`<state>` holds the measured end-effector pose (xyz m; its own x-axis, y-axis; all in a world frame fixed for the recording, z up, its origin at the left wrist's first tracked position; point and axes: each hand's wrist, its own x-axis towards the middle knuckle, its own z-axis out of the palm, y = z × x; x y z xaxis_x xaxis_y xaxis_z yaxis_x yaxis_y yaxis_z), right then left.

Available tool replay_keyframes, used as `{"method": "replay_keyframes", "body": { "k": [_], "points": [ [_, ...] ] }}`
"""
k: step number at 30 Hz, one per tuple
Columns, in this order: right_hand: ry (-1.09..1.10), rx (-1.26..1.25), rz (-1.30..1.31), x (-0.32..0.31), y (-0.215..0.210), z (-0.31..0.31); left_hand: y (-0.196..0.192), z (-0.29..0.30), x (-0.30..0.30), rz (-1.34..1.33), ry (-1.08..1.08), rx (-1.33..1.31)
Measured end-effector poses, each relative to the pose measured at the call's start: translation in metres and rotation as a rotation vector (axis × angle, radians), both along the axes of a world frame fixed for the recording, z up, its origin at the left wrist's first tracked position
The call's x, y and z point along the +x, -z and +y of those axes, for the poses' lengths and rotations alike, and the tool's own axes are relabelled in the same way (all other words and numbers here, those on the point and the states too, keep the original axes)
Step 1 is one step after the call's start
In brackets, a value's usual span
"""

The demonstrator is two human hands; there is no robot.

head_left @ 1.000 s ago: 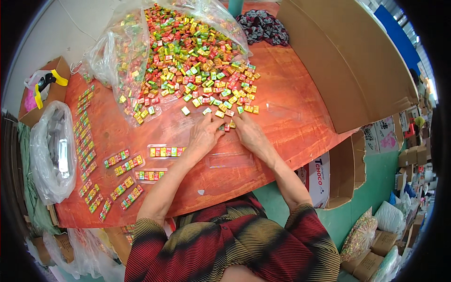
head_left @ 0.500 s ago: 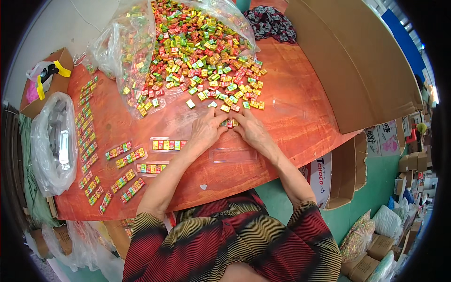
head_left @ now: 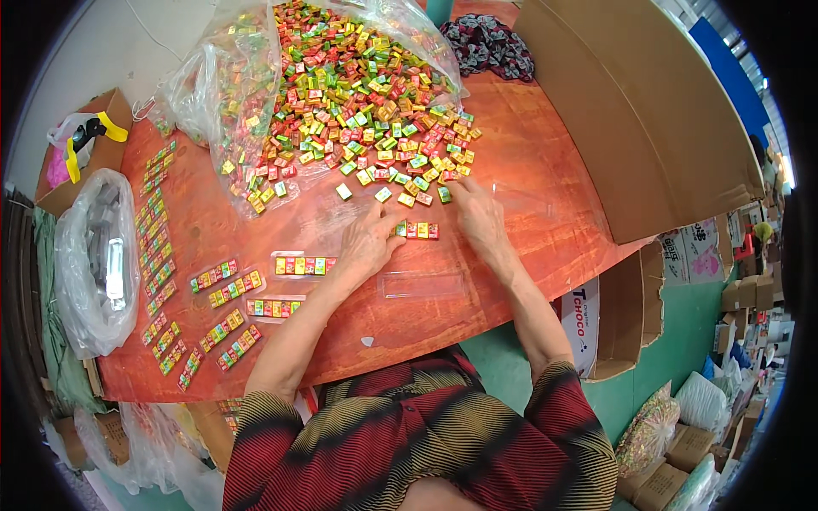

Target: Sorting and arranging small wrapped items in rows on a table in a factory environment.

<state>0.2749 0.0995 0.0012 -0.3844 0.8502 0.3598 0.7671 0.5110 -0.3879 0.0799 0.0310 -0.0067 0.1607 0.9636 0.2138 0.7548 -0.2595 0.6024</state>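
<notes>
Small printed boxes in red, yellow and green stand in a short row (head_left: 423, 231) on the table before me. My left hand (head_left: 371, 243) is at the left end of this row, its thumb and fingers closed about the end box. To the right of the row and apart from it, my right hand (head_left: 481, 223) reaches forward, fingers stretched toward the near edge of the loose box pile (head_left: 366, 94); its fingertips are partly hidden. An empty clear plastic tray (head_left: 422, 284) lies between my forearms. Left of my left wrist, a filled clear tray (head_left: 304, 265) holds another row.
Several more rows of boxes (head_left: 226, 325) lie at the left. A clear bag (head_left: 98, 260) with plastic trays stands at the left edge. Tall cardboard (head_left: 639, 111) walls the right side. A dark patterned cloth (head_left: 490, 47) lies at the back.
My right hand has left the row and moved right and slightly forward. More of the row now shows. My left hand has stayed at the row's left end.
</notes>
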Motion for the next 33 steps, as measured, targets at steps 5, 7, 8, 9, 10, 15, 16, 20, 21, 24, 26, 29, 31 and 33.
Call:
{"method": "replay_keyframes", "body": {
  "k": [5, 7, 8, 9, 10, 15, 16, 20, 21, 24, 26, 29, 31, 33],
  "points": [
    [-0.136, -0.054, -0.068, -0.007, 0.008, 0.001, -0.002, 0.002, 0.003, 0.024, -0.010, -0.054],
    [-0.113, -0.136, -0.070, -0.007, 0.001, -0.007, -0.003, 0.002, 0.001, 0.003, -0.007, -0.080],
    [-0.083, -0.215, -0.073, -0.005, -0.003, -0.013, -0.002, 0.001, -0.001, 0.002, -0.012, -0.082],
    [-0.088, -0.216, -0.075, -0.002, -0.004, -0.019, 0.000, 0.001, -0.001, -0.012, -0.002, -0.065],
    [-0.106, -0.267, -0.035, 0.002, -0.005, -0.025, 0.001, 0.000, -0.002, -0.025, 0.008, -0.047],
    [-0.213, -0.317, 0.078, 0.003, 0.004, -0.036, -0.004, 0.001, -0.004, -0.049, 0.044, -0.115],
    [-0.214, -0.321, 0.073, 0.003, 0.004, -0.035, -0.003, 0.001, -0.006, -0.073, 0.064, -0.135],
    [-0.235, -0.365, 0.057, 0.004, 0.003, -0.033, -0.004, 0.004, -0.014, -0.100, 0.105, -0.174],
    [-0.233, -0.367, 0.059, 0.002, -0.001, -0.034, -0.005, 0.005, -0.014, -0.097, 0.108, -0.194],
    [-0.229, -0.386, -0.010, -0.006, -0.007, -0.036, -0.002, 0.005, -0.014, -0.086, 0.131, -0.163],
    [-0.264, -0.308, -0.018, -0.008, 0.001, -0.034, 0.002, 0.006, -0.014, -0.079, 0.152, -0.110],
    [-0.263, -0.316, 0.001, -0.009, 0.001, -0.034, 0.008, 0.007, -0.015, -0.063, 0.131, -0.141],
    [-0.258, -0.290, -0.016, -0.009, 0.004, -0.035, 0.009, 0.004, -0.013, -0.065, 0.130, -0.098],
    [-0.255, -0.266, -0.034, -0.009, 0.008, -0.034, 0.007, 0.005, -0.009, -0.048, 0.099, -0.109]
  ]
}}
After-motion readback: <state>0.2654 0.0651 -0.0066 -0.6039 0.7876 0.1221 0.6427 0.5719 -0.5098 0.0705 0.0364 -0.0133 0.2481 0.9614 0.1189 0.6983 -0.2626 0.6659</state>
